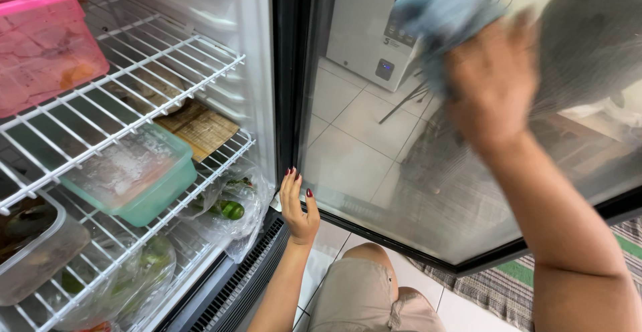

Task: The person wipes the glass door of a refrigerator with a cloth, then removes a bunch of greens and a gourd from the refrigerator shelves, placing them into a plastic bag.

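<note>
Clearly the right hand (pixel 493 84) presses a crumpled blue-grey cloth (pixel 438 11) flat against the open fridge's glass door (pixel 374 138) – best wiped in overlapping strokes – while the left hand (pixel 297 205), fingers loosely extended, steadies the door's lower edge.
</note>
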